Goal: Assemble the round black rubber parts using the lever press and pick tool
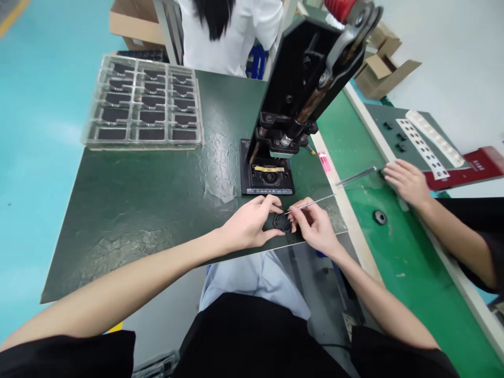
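Note:
My left hand [250,223] pinches a small round black part [282,222] near the front edge of the dark green table mat [157,189]. My right hand [315,226] grips thin metal tweezers [313,203], their tips touching the same part. Both hands meet just in front of the black hand press [303,79], whose base fixture [270,176] holds a dark piece with a yellow strip.
A clear plastic tray [144,102] with several black parts stands at the back left. To the right, a co-worker's hand [407,181] rests by tweezers [356,177] on a green conveyor belt [394,252], where a black ring [380,217] lies. Another person in white [232,31] stands behind the table.

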### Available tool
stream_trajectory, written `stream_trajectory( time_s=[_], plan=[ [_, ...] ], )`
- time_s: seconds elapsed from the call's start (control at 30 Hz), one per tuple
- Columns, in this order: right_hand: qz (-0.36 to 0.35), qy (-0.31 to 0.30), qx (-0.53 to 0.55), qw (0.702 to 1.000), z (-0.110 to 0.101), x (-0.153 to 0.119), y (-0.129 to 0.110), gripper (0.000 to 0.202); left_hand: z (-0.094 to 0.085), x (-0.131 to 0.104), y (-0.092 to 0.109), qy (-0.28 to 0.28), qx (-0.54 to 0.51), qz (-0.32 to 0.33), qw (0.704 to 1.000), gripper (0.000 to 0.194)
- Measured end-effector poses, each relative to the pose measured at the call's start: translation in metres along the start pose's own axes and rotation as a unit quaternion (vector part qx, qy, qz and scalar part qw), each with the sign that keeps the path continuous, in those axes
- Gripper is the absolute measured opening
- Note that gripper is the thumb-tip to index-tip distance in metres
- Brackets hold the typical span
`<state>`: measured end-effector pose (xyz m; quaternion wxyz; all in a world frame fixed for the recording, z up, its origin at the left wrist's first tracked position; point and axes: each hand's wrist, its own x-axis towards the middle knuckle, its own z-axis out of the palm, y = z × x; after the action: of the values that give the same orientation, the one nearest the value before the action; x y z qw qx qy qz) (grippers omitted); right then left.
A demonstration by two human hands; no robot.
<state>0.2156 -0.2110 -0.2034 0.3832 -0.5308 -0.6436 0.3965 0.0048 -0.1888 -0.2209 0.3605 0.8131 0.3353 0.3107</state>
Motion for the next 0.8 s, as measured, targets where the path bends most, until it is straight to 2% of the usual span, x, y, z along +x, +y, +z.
stream_trajectory(
  time_s=[0.2,0.4,0.8],
  plan=[
    [0.005,0.017,-0.032,0.999,-0.0083,-0.0021,0.0042,0.034,-0.0019,-0.0010,0.0036,-0.008,-0.001,-0.001,1.000,0.055],
    [-0.060,0.007,-0.126,0.990,-0.0079,-0.0010,0.0004,0.030,-0.0012,0.0008,0.0022,-0.012,-0.008,-0.015,1.000,0.051],
    [-0.118,-0.035,-0.233,0.965,-0.0058,-0.0010,-0.0033,0.024,0.0003,0.0025,0.0034,-0.006,-0.009,-0.041,0.999,0.052]
  ],
)
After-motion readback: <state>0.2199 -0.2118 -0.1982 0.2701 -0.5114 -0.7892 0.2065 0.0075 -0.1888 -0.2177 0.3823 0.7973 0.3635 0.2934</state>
